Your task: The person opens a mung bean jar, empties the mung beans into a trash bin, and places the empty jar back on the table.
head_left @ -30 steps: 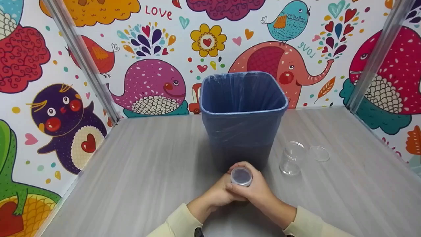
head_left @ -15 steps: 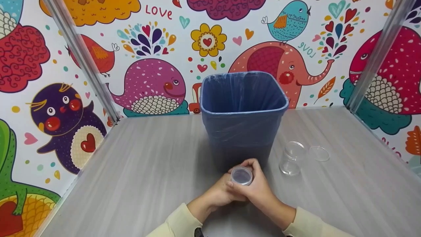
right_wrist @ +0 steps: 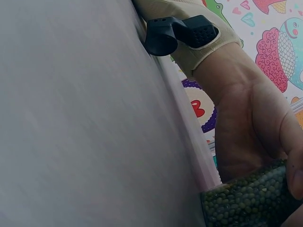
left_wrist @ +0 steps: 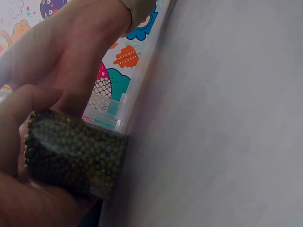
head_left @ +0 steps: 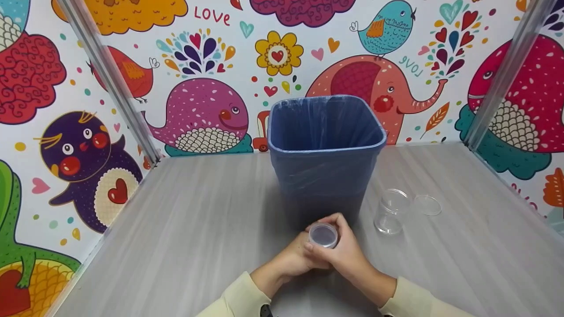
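Observation:
Both hands hold a clear jar of mung beans (left_wrist: 75, 153) low in front of the blue bin. In the head view only its round, greyish translucent top (head_left: 323, 235) shows. My left hand (head_left: 296, 254) wraps the jar from the left. My right hand (head_left: 347, 252) curls round the top from the right, thumb on the near side and fingers on the far side. The right wrist view shows the beans (right_wrist: 251, 201) through the jar's wall, near the table. Part of the jar's body is hidden by the hands.
Behind the hands stands a blue bin (head_left: 326, 176) with a clear liner. To its right are a transparent cup-like container (head_left: 390, 215) and a clear round disc (head_left: 428, 205) on the grey table (head_left: 198, 229). Patterned walls (head_left: 207, 114) border the table.
The right hand's fingers have shifted slightly around the jar's top since a second ago. The left hand, the bin and the clear container stay in place.

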Available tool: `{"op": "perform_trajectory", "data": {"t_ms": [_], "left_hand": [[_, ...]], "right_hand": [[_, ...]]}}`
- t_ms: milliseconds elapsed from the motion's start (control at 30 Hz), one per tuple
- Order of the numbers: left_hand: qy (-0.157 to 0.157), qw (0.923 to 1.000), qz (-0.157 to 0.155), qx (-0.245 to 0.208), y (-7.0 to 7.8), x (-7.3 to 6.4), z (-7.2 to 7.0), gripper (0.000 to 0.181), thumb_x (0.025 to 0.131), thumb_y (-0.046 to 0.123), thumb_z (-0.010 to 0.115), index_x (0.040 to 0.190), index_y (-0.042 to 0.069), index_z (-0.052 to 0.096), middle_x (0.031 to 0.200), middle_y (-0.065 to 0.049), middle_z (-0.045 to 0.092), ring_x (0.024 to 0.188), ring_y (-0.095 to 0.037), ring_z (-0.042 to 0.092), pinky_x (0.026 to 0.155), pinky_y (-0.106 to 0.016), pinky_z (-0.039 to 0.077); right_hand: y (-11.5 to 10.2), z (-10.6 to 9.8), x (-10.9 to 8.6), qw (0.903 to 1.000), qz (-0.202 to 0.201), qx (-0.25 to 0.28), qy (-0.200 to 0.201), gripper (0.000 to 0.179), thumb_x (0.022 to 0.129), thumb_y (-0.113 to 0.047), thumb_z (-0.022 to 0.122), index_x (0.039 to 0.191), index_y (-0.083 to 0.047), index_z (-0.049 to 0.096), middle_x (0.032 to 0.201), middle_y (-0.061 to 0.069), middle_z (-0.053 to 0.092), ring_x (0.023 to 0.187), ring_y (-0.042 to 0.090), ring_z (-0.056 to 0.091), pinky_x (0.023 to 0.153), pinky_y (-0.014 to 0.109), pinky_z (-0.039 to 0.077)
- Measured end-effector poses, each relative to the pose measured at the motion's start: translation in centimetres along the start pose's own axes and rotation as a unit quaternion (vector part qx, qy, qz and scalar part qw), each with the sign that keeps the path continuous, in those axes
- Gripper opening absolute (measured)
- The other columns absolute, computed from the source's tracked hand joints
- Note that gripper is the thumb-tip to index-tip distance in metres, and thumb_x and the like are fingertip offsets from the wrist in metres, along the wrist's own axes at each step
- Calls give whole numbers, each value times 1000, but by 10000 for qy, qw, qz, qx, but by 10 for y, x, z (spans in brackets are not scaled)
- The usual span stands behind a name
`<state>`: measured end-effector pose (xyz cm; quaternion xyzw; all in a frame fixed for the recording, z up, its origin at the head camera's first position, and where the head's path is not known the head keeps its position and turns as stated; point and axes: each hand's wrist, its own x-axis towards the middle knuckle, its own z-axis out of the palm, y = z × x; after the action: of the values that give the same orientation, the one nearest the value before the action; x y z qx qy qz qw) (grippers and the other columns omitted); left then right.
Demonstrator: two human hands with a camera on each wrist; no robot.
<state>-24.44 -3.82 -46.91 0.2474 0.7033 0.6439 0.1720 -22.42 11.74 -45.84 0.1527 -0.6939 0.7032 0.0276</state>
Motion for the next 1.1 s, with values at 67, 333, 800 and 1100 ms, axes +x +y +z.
{"op": "perform_trajectory", "data": {"t_ms": [67,333,800,1100], "left_hand": [[-18,10000,-27,-35,0,0,0,51,81,-4,81,129,0,67,119,2,70,106,-9,62,99,-24,47],[53,9999,-100,-49,0,0,1,47,79,-8,82,124,-3,68,118,-7,71,102,-9,62,94,-24,49],[155,9998,-59,96,-1,0,2,46,78,-8,83,121,-3,70,116,-5,71,100,-7,61,94,-23,48],[153,9996,-113,225,2,-1,1,59,77,-3,81,134,6,65,123,3,69,109,-8,60,100,-24,45]], "right_hand": [[0,-1,0,10000,-61,9,-56,54,80,-3,89,118,4,53,116,16,74,110,21,68,99,27,50],[2,-3,3,9978,-249,-576,-223,46,78,-11,93,117,-3,69,114,9,75,109,24,68,102,36,49],[2,-3,3,9966,-277,-722,-268,46,79,-14,93,118,-5,69,114,6,75,109,19,67,102,33,48],[3,-2,1,9996,-149,-56,-244,70,78,-4,91,134,1,49,118,14,73,110,21,67,99,28,48]]}}
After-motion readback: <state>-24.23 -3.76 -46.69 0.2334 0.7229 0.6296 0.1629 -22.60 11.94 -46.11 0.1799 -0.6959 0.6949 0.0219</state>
